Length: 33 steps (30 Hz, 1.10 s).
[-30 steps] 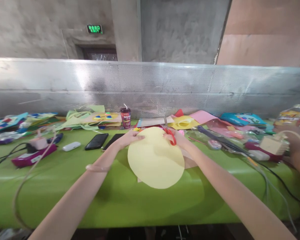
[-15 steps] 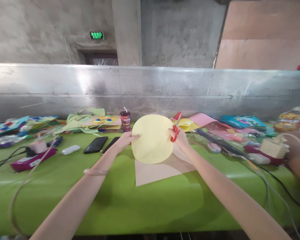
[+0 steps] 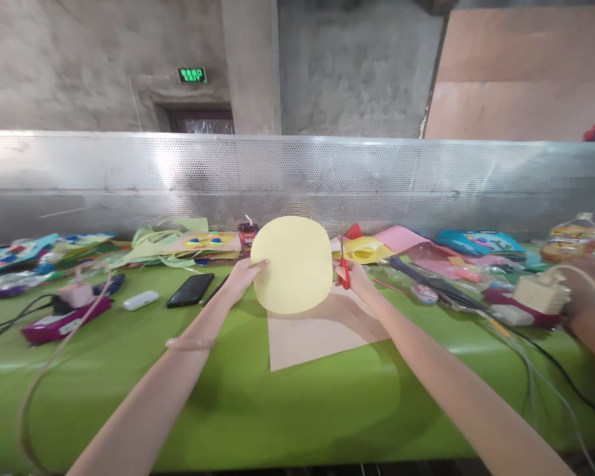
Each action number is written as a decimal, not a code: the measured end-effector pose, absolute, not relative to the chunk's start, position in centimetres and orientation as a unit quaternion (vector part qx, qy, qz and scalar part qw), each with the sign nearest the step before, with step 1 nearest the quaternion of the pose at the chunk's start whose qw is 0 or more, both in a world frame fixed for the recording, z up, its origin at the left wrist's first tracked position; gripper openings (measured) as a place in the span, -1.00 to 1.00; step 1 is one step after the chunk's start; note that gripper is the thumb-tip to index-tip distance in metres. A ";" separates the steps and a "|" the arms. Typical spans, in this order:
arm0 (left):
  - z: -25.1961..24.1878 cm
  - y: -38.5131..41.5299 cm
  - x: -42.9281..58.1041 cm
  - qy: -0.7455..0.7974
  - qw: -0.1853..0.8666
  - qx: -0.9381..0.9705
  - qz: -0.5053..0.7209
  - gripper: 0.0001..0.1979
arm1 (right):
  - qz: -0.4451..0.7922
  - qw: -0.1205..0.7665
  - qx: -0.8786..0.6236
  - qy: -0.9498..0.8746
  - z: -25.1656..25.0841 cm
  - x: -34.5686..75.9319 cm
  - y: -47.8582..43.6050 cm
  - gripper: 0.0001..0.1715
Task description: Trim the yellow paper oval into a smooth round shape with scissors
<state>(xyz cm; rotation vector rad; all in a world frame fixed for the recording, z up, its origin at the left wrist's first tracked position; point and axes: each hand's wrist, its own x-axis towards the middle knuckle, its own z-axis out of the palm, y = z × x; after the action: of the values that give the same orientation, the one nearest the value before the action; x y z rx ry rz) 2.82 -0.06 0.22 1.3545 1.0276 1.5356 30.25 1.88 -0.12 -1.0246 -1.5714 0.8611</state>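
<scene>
A round pale yellow paper [image 3: 292, 264] is held up above the table by its left edge. My left hand [image 3: 242, 277] pinches that edge, thumb in front and fingers hidden behind. My right hand [image 3: 359, 280] is closed around the red handles of a pair of scissors [image 3: 345, 272], whose blades point upward. The scissors are just beside the paper's right edge; whether they touch it, I cannot tell. Below the paper, a pale pink sheet [image 3: 307, 340] lies flat on the green tablecloth [image 3: 218, 396].
Behind the paper stands a dark drink cup [image 3: 246, 237] with a straw. Left are a black phone [image 3: 190, 291], a white case [image 3: 141, 300] and a purple power strip [image 3: 64, 320]. Coloured papers [image 3: 401, 239], cables and an oil bottle [image 3: 572, 236] lie right, near another person's arm [image 3: 592, 304].
The yellow paper has moved left and slightly up with my left hand. My right fingers have come off its right edge, and the scissors have turned more upright.
</scene>
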 end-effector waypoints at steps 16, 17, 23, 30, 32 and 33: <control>0.0 0.0 2.6 0.399 0.415 0.545 0.610 -0.56 | 0.377 0.461 -0.423 -0.683 0.8 29.3 -0.2 -0.90; 0.1 -0.1 2.6 0.399 0.416 0.543 0.610 -0.55 | 0.376 0.461 -0.424 -0.683 0.7 29.4 -0.1 -0.90; 0.2 -0.4 2.5 0.412 0.411 0.549 0.600 -0.54 | 0.356 0.451 -0.420 -0.702 0.6 29.8 0.1 -0.93; 0.2 -0.3 2.6 0.416 0.409 0.557 0.591 -0.52 | 0.335 0.443 -0.424 -0.715 0.6 29.8 0.1 -0.91; 0.2 -0.3 2.6 0.416 0.405 0.559 0.592 -0.53 | 0.334 0.443 -0.424 -0.716 0.5 29.9 0.2 -0.92; 0.2 -0.3 2.6 0.415 0.404 0.560 0.592 -0.53 | 0.333 0.443 -0.424 -0.716 0.4 29.9 0.3 -0.92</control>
<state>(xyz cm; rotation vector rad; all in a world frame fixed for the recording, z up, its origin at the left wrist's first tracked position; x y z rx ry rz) 2.64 -0.30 0.18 1.4149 1.0486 1.4949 29.94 0.31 0.41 -1.0516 -1.7763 0.8259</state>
